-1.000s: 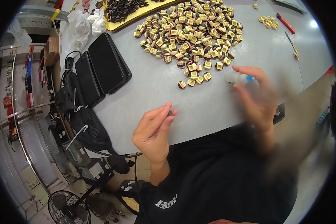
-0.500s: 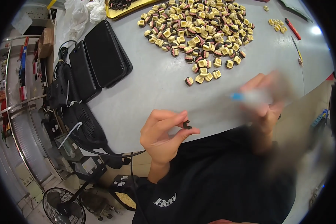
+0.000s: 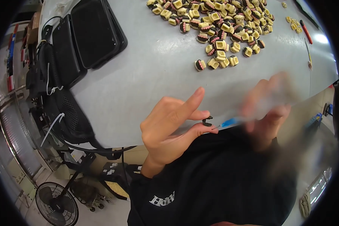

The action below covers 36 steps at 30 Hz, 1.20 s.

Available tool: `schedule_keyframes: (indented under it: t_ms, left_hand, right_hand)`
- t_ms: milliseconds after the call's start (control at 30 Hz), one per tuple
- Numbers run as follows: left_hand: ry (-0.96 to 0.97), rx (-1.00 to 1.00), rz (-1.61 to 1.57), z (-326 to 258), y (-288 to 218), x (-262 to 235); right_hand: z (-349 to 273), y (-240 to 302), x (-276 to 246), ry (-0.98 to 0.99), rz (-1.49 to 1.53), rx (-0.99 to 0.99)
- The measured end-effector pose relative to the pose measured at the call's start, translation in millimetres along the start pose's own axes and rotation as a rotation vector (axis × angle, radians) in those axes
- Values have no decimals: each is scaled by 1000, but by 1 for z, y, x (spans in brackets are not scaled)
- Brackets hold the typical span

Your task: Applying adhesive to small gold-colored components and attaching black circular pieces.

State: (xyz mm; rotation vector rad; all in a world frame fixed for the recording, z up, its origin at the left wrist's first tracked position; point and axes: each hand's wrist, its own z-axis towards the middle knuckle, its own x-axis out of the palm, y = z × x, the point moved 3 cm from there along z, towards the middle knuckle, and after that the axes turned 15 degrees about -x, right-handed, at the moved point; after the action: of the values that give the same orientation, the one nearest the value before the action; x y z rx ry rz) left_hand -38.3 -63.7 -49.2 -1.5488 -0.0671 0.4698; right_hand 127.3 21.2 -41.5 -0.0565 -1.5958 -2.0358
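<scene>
We see the left hand [image 3: 169,126] raised over the near edge of the grey table [image 3: 147,71], pinching a small black part [image 3: 207,121] between thumb and middle finger, with the index finger stretched up and free. The part sits just in front of the dark sweater [image 3: 214,180], well apart from the heap on the table. The right hand [image 3: 269,109] is blurred; it grips a slim tool with a blue tip [image 3: 229,122], and that tip points at the part from the right, very near it, though we cannot tell whether they touch. How the right fingers close on the tool is also too smeared to tell. At the far side of the table lies a pile of cream blocks [image 3: 218,22] with dark and pink sides, a few strays near its front. Two black trays [image 3: 86,37] lie at the left end of the table, and a red pen [image 3: 306,31] at the far right. A fan [image 3: 56,203] stands on the floor at lower left.
</scene>
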Motion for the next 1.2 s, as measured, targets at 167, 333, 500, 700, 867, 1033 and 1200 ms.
schedule_keyframes:
  t_ms: [167, 333, 500, 700, 867, 1033, 1200]
  left_hand:
    - [-49, -88, 44, 1, 0, 4]
    - [-46, -95, 56, 2, 3, 8]
    - [-50, -93, 68, 2, 5, 10]
    - [-61, -95, 75, 1, 8, 12]
    - [-27, 24, 114, 1, 10, 13]
    - [-67, -106, 104, 1, 7, 15]
    - [-72, -110, 110, 0, 7, 15]
  right_hand:
    - [0, -9, 1, 39, -74, -26]
    - [-1, -11, 1, -49, -183, 35]
    - [-3, -14, -2, -44, -199, 21]
    - [-5, -15, -1, -62, -226, 22]
    - [-5, -14, -1, -63, -251, 43]
    - [-6, -14, -3, -71, -275, 52]
    - [-6, -15, -3, -86, -278, 48]
